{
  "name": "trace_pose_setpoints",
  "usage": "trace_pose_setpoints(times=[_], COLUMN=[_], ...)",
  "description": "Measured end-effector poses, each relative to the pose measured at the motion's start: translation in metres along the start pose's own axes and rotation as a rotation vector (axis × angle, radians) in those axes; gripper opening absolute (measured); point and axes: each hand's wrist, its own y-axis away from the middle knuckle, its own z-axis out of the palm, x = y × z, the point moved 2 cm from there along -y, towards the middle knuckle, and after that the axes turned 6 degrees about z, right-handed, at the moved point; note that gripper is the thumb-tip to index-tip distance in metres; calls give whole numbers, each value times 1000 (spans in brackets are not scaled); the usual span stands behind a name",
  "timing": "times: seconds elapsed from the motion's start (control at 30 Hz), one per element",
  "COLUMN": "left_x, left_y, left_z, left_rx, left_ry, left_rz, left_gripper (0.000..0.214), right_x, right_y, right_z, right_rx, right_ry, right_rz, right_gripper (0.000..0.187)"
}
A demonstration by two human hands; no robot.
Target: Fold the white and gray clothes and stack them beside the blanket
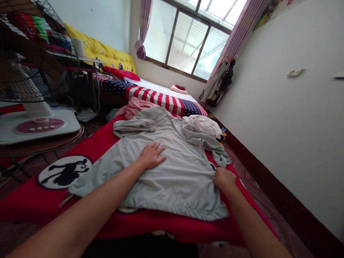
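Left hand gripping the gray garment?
No, the left hand lies flat on the gray garment with its fingers spread, not closed on the cloth.

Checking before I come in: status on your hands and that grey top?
Left hand flat on grey long-sleeved top. Right hand gripping its edge. Pale pink cloth beyond it, on red blanket.

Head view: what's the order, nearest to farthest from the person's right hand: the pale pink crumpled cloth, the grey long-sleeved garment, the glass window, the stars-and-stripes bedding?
From the right hand:
1. grey long-sleeved garment: gripped, directly under the hand
2. pale pink crumpled cloth: straight ahead
3. stars-and-stripes bedding: farther bed
4. glass window: far wall
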Motion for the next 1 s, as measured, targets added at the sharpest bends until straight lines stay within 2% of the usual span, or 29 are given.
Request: trace_pose_setpoints(times=[0.07, 0.13, 0.17, 0.23, 0.3, 0.37, 0.47, 0.57, 0.67, 0.8, 0.9, 1.0], left_x=[0, 0, 0, -1, -3, -4, -6, -9, -15, -29, -44, -57], left_y=[0, 0, 0, 0, 1, 4, 14, 33, 59, 101, 136, 171], left_z=[0, 1, 1, 1, 0, -1, -4, -10, -19, -43, -68, -87], left_rx=[-1, -2, -3, -8, -25, -50, -85, -120, -155, -201, -195, -173], left_ry=[-5, -7, -6, -1, 5, 6, 1, 1, -7, 59, 246, 310], left_rz=[-4, -5, -5, 1, 11, 21, 41, 70, 101, 164, 164, 153], left_gripper=[62, 62, 62, 63, 63, 64, 63, 63, 64, 62, 49, 36], right_x=[-23, -50, -63, -80, -82, -68, -30, 7, 35, 66, 87, 98], right_y=[12, 28, 36, 50, 57, 57, 52, 55, 66, 88, 105, 118], right_z=[-10, -15, -13, -2, 14, 30, 48, 55, 52, 32, 21, 23], right_rx=[97, 166, 161, 62, -74, -144, -132, -124, -133, -162, -145, -152], right_ry=[31, -14, -65, -151, -180, -174, -148, -118, -151, -403, -569, -604], right_rz=[-84, -239, -331, -516, -611, -578, -448, -380, -351, -369, -384, -432], right_gripper=[32, 42, 48, 59, 61, 59, 58, 56, 56, 51, 41, 42])
